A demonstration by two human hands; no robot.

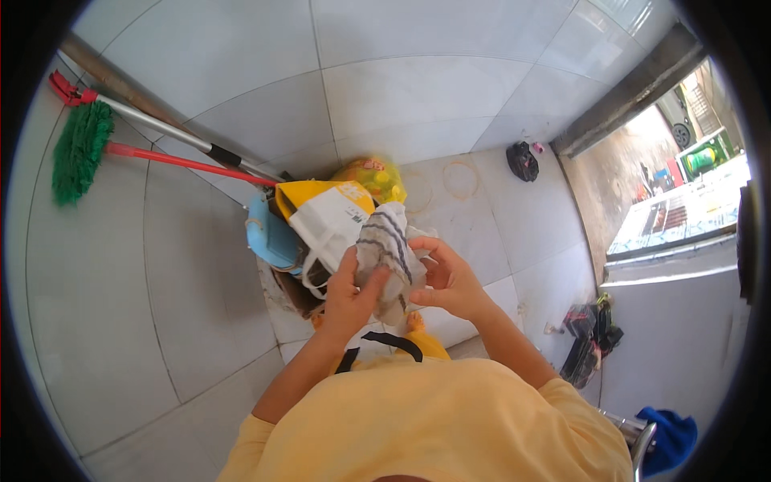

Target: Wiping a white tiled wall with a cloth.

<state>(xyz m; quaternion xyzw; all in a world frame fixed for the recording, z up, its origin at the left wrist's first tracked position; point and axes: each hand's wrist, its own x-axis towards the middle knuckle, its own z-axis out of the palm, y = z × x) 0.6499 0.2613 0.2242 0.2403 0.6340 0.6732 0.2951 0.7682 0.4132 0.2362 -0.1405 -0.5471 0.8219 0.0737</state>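
Observation:
A crumpled white cloth (387,239) with dark stripes is held up in front of me, between both hands. My left hand (352,299) grips its left side, the thumb lying across the front. At the cloth's right edge, my right hand (451,281) has its fingers and thumb curled around the fabric; part of that hold is hidden. Just beyond the cloth, a white and yellow carrier bag (331,223) stands in a worn cardboard box (299,296). A light blue plastic container (271,237) leans beside the bag.
A yellow see-through plastic bag (377,178) sits by the wall. A green-headed brush (83,151) and a red pole (189,164) lean at left. Black plastic bags (522,161) lie on the tiled floor, others (590,333) at right. A blue cloth (668,440) hangs at lower right.

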